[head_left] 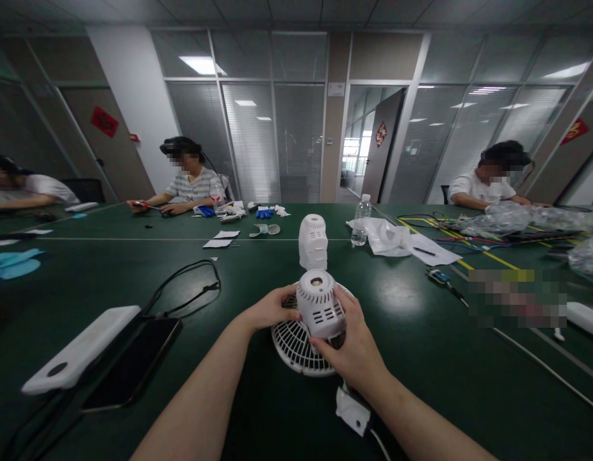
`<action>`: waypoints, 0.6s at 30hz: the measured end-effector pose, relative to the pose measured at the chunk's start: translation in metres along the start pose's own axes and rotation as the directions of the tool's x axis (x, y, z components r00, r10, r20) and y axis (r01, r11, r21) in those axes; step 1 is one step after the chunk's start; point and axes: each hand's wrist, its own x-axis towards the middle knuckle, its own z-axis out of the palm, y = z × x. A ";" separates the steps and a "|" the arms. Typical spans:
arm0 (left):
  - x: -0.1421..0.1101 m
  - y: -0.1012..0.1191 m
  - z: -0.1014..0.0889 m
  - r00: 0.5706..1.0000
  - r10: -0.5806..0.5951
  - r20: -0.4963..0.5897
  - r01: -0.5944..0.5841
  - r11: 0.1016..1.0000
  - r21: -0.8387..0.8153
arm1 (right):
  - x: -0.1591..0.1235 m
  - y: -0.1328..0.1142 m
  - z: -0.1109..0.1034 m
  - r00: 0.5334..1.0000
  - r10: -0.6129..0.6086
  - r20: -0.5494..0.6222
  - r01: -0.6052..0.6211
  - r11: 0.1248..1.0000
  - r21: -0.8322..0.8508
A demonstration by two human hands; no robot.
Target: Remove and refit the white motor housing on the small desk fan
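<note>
A white fan motor housing [320, 307] with vent slots stands over a round white fan grille [296, 352] lying flat on the table. My left hand [277, 307] is closed against the left side of the housing, thumb and fingers on it. From the right, my right hand [351, 333] wraps the same housing, fingers along its side and thumb at its lower edge. Just behind sits a second white vented cover [313, 243], apart from my hands. A small white box with a cable [353, 411] lies below my right hand. The underside of the housing is hidden.
On the left lie a white power bank [85, 349], a black phone [133, 365] and looped cables. A water bottle [362, 221], plastic bag [387, 237] and paper with a pen [435, 250] are behind right. Several people sit around the green table [258, 262].
</note>
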 end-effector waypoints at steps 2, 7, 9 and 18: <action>0.000 -0.001 0.000 1.000 -0.014 -0.011 0.014 1.000 0.026 | 0.000 0.001 0.000 1.000 0.011 -0.009 -0.011 1.000 0.004; -0.001 0.007 -0.001 1.000 0.002 0.014 -0.003 0.999 0.053 | -0.002 0.001 0.000 1.000 0.016 -0.005 -0.016 0.999 -0.031; -0.002 0.010 -0.001 1.000 0.021 0.014 -0.022 0.996 0.085 | -0.003 0.000 -0.001 1.000 0.029 0.005 -0.029 0.999 -0.043; -0.003 0.008 -0.004 0.998 0.062 -0.005 -0.060 0.972 0.229 | 0.002 -0.005 -0.005 0.996 0.063 0.060 -0.058 0.995 -0.087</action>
